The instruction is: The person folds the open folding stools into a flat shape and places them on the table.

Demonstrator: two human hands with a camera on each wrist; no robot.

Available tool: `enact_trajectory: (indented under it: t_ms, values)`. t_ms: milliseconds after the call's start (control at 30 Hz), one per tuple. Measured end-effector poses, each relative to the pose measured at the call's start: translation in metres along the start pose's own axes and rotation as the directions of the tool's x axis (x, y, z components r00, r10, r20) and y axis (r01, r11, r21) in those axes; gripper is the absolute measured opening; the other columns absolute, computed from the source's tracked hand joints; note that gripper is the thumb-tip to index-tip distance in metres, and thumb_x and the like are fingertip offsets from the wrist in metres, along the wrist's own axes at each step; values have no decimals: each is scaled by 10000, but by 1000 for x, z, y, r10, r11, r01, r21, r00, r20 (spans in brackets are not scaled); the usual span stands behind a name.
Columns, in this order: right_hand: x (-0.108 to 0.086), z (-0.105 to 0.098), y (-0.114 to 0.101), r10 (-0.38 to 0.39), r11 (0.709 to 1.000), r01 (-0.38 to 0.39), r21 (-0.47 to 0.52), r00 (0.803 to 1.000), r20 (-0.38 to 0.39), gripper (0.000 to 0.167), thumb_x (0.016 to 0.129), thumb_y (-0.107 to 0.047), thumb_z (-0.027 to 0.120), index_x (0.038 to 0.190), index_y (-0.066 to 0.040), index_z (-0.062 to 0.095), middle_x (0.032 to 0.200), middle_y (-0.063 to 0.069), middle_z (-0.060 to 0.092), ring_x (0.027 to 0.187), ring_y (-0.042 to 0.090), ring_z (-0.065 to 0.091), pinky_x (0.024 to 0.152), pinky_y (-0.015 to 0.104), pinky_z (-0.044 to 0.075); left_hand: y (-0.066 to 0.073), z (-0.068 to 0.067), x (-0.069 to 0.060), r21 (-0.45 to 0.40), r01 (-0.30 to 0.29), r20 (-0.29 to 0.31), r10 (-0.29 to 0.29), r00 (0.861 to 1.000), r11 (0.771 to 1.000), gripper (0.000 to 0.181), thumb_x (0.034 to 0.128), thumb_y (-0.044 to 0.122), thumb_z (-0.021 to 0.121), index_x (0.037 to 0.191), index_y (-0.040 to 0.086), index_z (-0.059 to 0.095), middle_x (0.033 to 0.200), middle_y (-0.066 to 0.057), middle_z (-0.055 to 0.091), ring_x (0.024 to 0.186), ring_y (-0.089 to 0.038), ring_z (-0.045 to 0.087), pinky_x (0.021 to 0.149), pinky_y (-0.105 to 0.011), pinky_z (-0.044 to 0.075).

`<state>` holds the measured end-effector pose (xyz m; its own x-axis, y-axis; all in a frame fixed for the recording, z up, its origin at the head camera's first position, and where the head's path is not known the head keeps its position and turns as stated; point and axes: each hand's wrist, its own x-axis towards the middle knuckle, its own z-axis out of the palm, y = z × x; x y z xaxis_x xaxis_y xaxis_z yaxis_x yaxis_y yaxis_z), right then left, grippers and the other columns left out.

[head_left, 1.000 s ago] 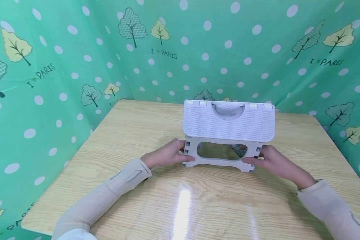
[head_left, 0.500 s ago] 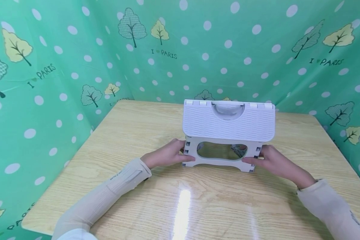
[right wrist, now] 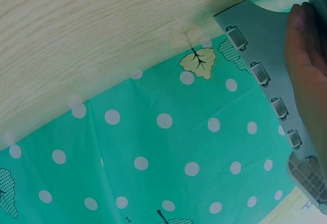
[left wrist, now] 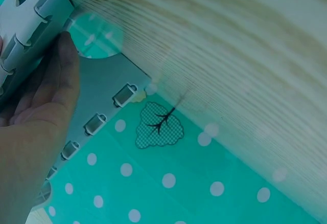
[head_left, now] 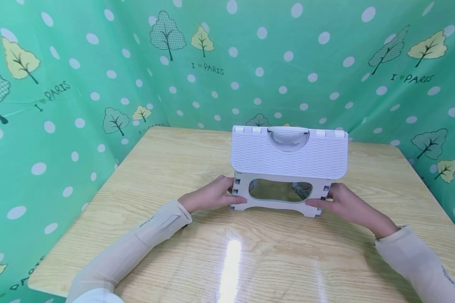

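A pale folding step stool point(head_left: 288, 155) stands on the wooden table with its woven-textured top half sloping toward me. Its handle cutout lies along the upper ridge. My left hand point(head_left: 212, 194) grips the near leg panel point(head_left: 277, 205) at its left side, thumb on the front and fingers behind. On the right side, my right hand point(head_left: 350, 205) holds the same panel, its thumb across the front. In the left wrist view, the fingers point(left wrist: 56, 83) reach between the two leg panels. The right wrist view shows the right fingers point(right wrist: 309, 45) near the far leg panel point(right wrist: 271, 45).
The wooden table point(head_left: 155, 252) extends around the stool, with a bright light reflection in front of it. A green curtain point(head_left: 212, 88) with white dots and printed trees hangs behind and at both sides. Pale sleeves point(head_left: 136, 242) cover both forearms.
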<state>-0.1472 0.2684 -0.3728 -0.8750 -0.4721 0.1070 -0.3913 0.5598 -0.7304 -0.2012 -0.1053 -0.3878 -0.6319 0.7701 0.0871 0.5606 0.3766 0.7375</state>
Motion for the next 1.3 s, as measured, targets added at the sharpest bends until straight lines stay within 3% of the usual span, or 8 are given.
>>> enact_trajectory:
  t_ms: [233,467,900,1300]
  values:
    - [-1,1,1,5,1000,-5,11,1000,-1,348,923,-212,734,1190,-38,593,948,0,689,798,84,658,666,312,583,-2,1,0,-17,-3,10,3,1000,1000,473,958,249,689,1366,60,543,1182,-30,700,949,-43,678,739,-260,583]
    - [-1,1,2,10,1000,-10,27,1000,3,450,924,-197,733,1280,-7,534,1018,29,695,844,91,680,684,325,594,-2,1,0,-18,-5,17,5,1000,1000,473,964,245,682,1376,65,536,1188,-39,698,952,-47,678,740,-262,584]
    - [0,2,3,7,1000,-7,11,1000,-7,383,924,-200,732,1219,-12,577,992,12,694,835,84,678,680,303,588,-1,-1,0,-10,2,26,-1,1000,1000,430,966,231,679,1333,33,570,1161,-45,710,918,-52,682,710,-261,583]
    - [0,2,3,2,1000,-2,18,1000,-9,482,921,-196,736,1297,14,520,1024,33,694,841,91,672,673,290,580,-1,0,0,-6,11,27,-11,1000,1000,421,970,240,674,1322,30,575,1136,-43,715,894,-61,684,704,-263,583]
